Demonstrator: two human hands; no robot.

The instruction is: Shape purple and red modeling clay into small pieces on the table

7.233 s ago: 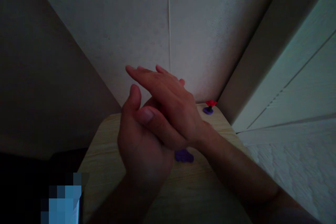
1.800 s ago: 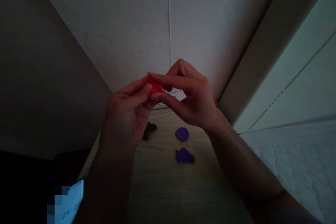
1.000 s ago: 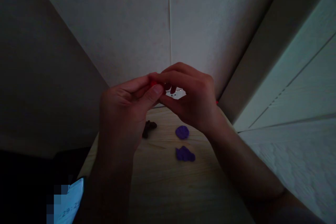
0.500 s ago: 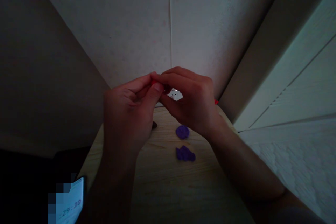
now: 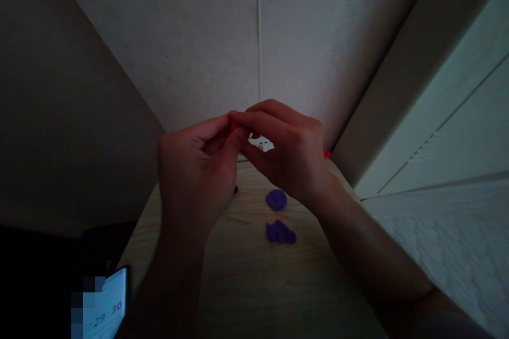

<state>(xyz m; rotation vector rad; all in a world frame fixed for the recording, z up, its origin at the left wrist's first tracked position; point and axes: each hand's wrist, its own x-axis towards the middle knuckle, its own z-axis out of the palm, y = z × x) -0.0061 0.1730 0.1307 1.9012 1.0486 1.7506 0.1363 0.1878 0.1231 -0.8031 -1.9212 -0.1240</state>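
Note:
A small piece of red modelling clay (image 5: 234, 126) shows between the fingers, mostly hidden by them. My left hand (image 5: 199, 164) pinches it between thumb and forefinger. My right hand (image 5: 292, 145) meets the left at the fingertips, its fingers closed on the same red piece. Both hands are raised above the wooden table (image 5: 238, 286). Below them on the tabletop lie a round, flattened purple clay piece (image 5: 276, 199) and, nearer to me, an uneven purple clay piece (image 5: 281, 232).
A small dark object (image 5: 236, 189) is partly hidden behind my left hand. Something red (image 5: 326, 154) shows past my right hand. A phone (image 5: 107, 302) with a lit screen lies at the table's left edge. A wall socket (image 5: 261, 142) sits behind the hands.
My left thumb has shifted slightly, and a little more of the red clay shows. The left hand now covers more of the dark object. The purple pieces stay put.

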